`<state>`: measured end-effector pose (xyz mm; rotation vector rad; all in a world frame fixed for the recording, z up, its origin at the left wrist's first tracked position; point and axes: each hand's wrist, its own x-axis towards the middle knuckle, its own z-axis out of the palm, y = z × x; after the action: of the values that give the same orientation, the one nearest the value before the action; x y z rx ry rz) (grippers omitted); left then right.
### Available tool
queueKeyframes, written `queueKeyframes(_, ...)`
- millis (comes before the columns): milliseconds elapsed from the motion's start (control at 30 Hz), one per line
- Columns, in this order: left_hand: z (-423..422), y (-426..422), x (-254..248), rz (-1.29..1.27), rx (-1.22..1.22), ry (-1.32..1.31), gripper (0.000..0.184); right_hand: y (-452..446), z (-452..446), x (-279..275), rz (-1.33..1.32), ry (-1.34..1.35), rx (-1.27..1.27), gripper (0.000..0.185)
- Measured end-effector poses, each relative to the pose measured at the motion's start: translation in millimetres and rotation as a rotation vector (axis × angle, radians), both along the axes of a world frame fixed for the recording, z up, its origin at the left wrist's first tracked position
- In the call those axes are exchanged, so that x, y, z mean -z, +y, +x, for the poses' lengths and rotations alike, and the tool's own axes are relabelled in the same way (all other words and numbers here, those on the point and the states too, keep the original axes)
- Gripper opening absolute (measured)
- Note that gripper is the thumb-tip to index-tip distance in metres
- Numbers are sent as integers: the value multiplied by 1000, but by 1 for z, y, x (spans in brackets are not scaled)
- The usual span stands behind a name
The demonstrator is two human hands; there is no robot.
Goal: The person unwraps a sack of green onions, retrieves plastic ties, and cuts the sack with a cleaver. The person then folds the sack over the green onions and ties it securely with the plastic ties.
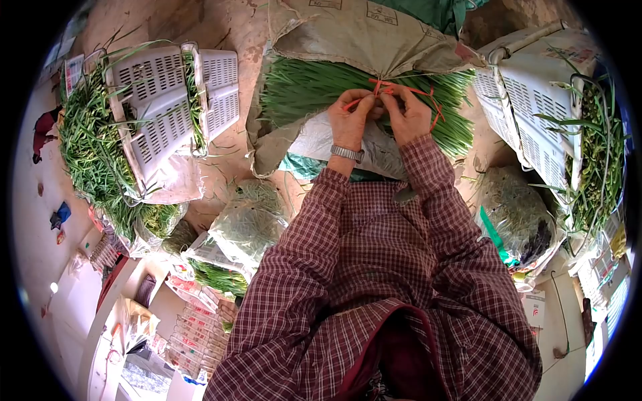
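Note:
A large bundle of long green stalks (307,90) lies in an opened beige woven sack (341,41). Red string (438,110) runs across the sack's gathered edge at the middle. My left hand (352,119), with a metal watch at the wrist, is closed on the red string. Close beside it, my right hand (406,115) pinches the same string, its thumb and fingers near the left fingertips. A whitish plastic sheet (324,137) lies under the stalks, below my hands. The exact shape of the string between my fingers is partly hidden.
White perforated crates (150,107) with green stalks stand on the left, and another white crate (528,117) stands on the right. Filled clear plastic bags (247,217) sit at lower left and right (515,210). Green fabric (435,13) lies beyond the sack.

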<state>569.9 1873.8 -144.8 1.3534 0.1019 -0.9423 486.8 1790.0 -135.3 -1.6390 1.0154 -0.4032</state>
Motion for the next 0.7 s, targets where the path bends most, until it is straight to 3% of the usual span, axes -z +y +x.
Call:
queueKeyframes(267,2,4,-1,-125,37,16,21,-2,1,1,107,21,48,21)
queueKeyframes(700,7,-5,-4,-22,99,-17,17,-3,-1,6,171,-52,58,18)
